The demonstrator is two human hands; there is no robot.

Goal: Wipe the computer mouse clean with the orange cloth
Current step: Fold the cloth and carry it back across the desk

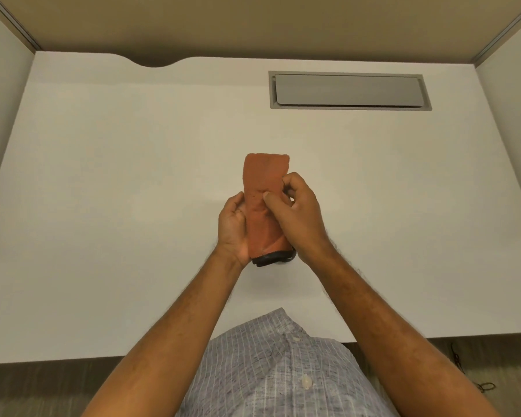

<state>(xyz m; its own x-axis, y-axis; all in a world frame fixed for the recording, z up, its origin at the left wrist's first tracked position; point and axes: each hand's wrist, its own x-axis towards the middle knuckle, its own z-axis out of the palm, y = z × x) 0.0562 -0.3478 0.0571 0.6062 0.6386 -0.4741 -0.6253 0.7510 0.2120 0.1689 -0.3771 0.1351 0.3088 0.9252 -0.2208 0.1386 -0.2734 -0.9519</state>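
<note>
Head view puts both of my bare hands over the middle of the white rectangular desk top (103,191), raised a little above it. My left hand (233,227) cups the folded orange terry cloth (263,182) from the left side, palm turned inward, its fingers wrapped behind the bundle and out of my sight, so I read it as a closed hold on the cloth and whatever sits inside. My right hand (295,212) comes in from the right, fingers curled tight, thumb pressed flat against the face of the cloth and pinching it. The cloth stands roughly upright between the two hands, its upper end rising free above them. At the lower end, just under the orange fabric and between the heels of my hands, a dark black rounded edge shows: the black plastic computer mouse (272,257), almost wholly wrapped by the cloth, with only that bottom rim visible. I cannot tell which way it faces. Far right on the desk lies a grey rectangular cable hatch (349,90), lid down, well apart from my hands. My grey striped buttoned shirt (283,365) fills the lower centre.
</note>
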